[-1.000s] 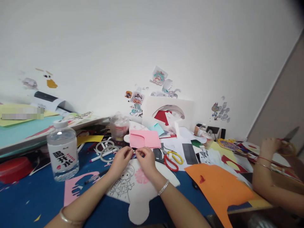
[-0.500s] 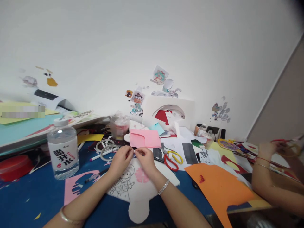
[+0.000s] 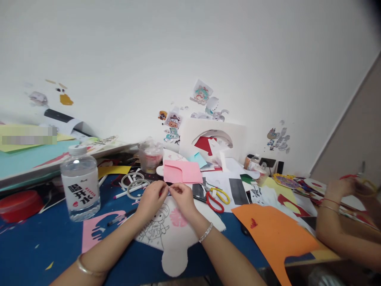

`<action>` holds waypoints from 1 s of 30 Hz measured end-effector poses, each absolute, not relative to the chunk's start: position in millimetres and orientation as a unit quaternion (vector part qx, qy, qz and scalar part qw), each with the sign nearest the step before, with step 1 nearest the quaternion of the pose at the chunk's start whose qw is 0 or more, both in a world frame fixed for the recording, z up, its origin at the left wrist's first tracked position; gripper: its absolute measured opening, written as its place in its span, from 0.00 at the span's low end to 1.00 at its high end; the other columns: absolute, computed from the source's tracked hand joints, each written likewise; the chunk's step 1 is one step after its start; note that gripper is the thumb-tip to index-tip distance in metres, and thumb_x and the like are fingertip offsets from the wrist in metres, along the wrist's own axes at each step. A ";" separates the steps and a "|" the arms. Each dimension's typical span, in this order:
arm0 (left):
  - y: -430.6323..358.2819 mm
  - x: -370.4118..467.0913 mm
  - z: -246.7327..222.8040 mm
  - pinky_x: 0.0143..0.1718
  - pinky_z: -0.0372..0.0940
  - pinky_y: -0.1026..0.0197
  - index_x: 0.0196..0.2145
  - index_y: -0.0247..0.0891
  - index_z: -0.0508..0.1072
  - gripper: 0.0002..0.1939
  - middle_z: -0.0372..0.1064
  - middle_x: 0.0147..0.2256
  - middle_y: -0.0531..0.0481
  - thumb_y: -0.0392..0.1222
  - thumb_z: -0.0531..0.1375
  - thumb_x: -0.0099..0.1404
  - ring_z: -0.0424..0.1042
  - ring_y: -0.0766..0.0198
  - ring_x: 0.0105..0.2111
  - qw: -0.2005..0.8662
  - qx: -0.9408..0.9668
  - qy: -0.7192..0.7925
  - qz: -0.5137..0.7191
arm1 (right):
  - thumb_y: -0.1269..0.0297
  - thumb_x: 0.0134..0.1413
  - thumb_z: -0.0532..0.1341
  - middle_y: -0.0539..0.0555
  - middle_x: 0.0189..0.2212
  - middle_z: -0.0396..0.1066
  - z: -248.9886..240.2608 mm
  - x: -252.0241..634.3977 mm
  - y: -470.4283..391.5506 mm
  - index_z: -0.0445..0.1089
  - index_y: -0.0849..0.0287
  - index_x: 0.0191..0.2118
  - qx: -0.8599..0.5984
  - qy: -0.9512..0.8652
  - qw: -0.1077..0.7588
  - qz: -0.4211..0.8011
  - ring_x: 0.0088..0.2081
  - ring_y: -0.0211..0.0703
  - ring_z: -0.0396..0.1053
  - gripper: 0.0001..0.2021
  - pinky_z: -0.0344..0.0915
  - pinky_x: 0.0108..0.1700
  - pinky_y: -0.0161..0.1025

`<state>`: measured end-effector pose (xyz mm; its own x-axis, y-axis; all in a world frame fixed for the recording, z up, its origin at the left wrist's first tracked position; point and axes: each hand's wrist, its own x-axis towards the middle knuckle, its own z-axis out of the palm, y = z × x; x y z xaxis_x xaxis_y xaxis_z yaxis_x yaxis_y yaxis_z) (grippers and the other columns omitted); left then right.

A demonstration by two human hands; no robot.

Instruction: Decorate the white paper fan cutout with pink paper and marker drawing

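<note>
A pink envelope (image 3: 192,174) lies just beyond the hands, with red-and-yellow scissors (image 3: 210,190) near the right hand (image 3: 182,197), orange paper (image 3: 274,228) farther right and a water bottle (image 3: 83,192) standing left. Another person's hand (image 3: 339,187) is at the far right. The blue tabletop (image 3: 26,248) meets a white wall (image 3: 119,51) bearing stickers. Below both hands lies a white fan-shaped piece (image 3: 174,252), with a black line drawing and pink motif. The left hand (image 3: 154,196) and right hand have their fingers pinched closed; any small item between them cannot be made out
</note>
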<state>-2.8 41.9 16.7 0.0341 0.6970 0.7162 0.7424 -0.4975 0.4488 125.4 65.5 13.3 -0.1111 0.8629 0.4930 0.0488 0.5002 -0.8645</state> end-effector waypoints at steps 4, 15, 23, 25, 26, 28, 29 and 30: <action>42.4 -4.1 15.4 0.33 0.58 0.60 0.27 0.39 0.64 0.09 0.66 0.27 0.49 0.40 0.48 0.61 0.65 0.60 0.30 0.030 -0.717 -0.501 -0.483 | 0.65 0.41 0.61 0.52 0.25 0.73 15.1 125.7 64.1 0.73 0.62 0.27 -0.356 -0.655 0.566 0.353 0.27 0.39 0.67 0.06 0.64 0.32 0.35; 41.9 -2.8 16.0 0.34 0.58 0.59 0.27 0.39 0.64 0.10 0.65 0.28 0.49 0.43 0.47 0.62 0.65 0.59 0.30 -0.004 -0.720 -0.499 -0.482 | 0.66 0.41 0.60 0.52 0.24 0.73 16.4 126.9 62.8 0.72 0.61 0.26 -0.359 -0.645 0.567 0.367 0.28 0.40 0.68 0.05 0.65 0.32 0.35; 44.1 -1.3 16.8 0.30 0.59 0.60 0.26 0.40 0.63 0.14 0.65 0.25 0.51 0.47 0.45 0.63 0.65 0.60 0.27 -0.056 -0.711 -0.498 -0.493 | 0.67 0.41 0.59 0.51 0.23 0.72 17.5 127.7 64.3 0.71 0.61 0.25 -0.365 -0.646 0.558 0.371 0.27 0.38 0.67 0.04 0.64 0.32 0.34; 44.0 -0.9 17.5 0.30 0.59 0.60 0.26 0.40 0.63 0.13 0.65 0.25 0.51 0.47 0.46 0.62 0.65 0.61 0.27 -0.061 -0.709 -0.498 -0.496 | 0.68 0.40 0.59 0.50 0.22 0.71 17.4 127.4 64.3 0.70 0.61 0.24 -0.367 -0.647 0.557 0.369 0.26 0.38 0.67 0.04 0.64 0.31 0.34; 43.7 -0.6 18.0 0.30 0.59 0.60 0.26 0.40 0.63 0.13 0.65 0.25 0.51 0.47 0.46 0.62 0.65 0.61 0.27 -0.063 -0.708 -0.498 -0.496 | 0.69 0.40 0.59 0.50 0.22 0.71 17.3 127.2 64.2 0.70 0.61 0.24 -0.367 -0.648 0.557 0.368 0.26 0.38 0.66 0.04 0.64 0.31 0.34; 42.6 -0.2 19.0 0.31 0.59 0.60 0.26 0.40 0.63 0.12 0.65 0.26 0.51 0.46 0.46 0.61 0.66 0.60 0.28 -0.063 -0.708 -0.498 -0.497 | 0.69 0.40 0.58 0.49 0.21 0.71 17.1 126.9 63.8 0.70 0.61 0.23 -0.368 -0.649 0.557 0.366 0.25 0.37 0.66 0.04 0.63 0.30 0.33; 42.0 0.0 19.5 0.31 0.59 0.60 0.26 0.40 0.64 0.12 0.66 0.26 0.51 0.46 0.46 0.61 0.66 0.60 0.28 -0.063 -0.708 -0.498 -0.497 | 0.70 0.40 0.58 0.49 0.22 0.71 17.0 126.8 63.6 0.70 0.61 0.23 -0.368 -0.649 0.557 0.364 0.25 0.37 0.66 0.04 0.63 0.30 0.33; 41.4 0.1 19.9 0.31 0.59 0.60 0.26 0.40 0.64 0.12 0.66 0.26 0.51 0.46 0.46 0.61 0.66 0.60 0.28 -0.063 -0.708 -0.498 -0.497 | 0.70 0.40 0.58 0.49 0.22 0.71 17.0 126.8 63.3 0.70 0.61 0.24 -0.368 -0.649 0.558 0.362 0.25 0.37 0.65 0.04 0.63 0.30 0.33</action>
